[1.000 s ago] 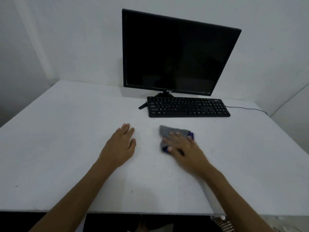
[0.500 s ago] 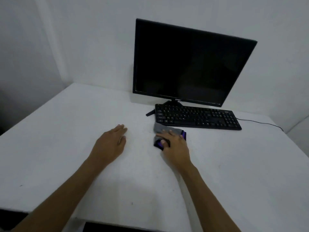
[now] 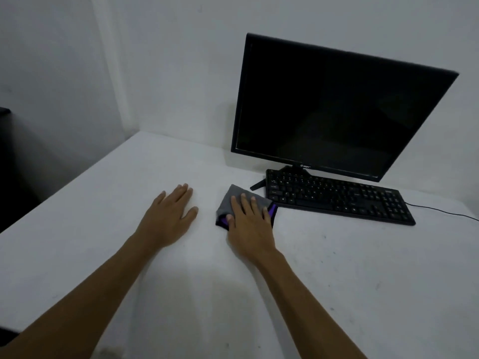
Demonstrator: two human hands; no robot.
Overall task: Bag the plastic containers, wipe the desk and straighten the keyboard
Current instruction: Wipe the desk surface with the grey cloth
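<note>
Right hand (image 3: 250, 224) flat, pressing soft folded cloth (image 3: 234, 196) at keyboard's (image 3: 337, 196) 9 o'clock; left hand (image 3: 169, 216) flat on desk (image 3: 337, 281). Cloth's limp, light: palm it.

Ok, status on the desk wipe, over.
Right hand flat on grey cloth, left hand flat on desk. Keyboard beside cloth. No containers visible.

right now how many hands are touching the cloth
1. The right hand lies flat on the cloth, just left of the keyboard. The left hand rests on the bare desk, apart from it.
</note>
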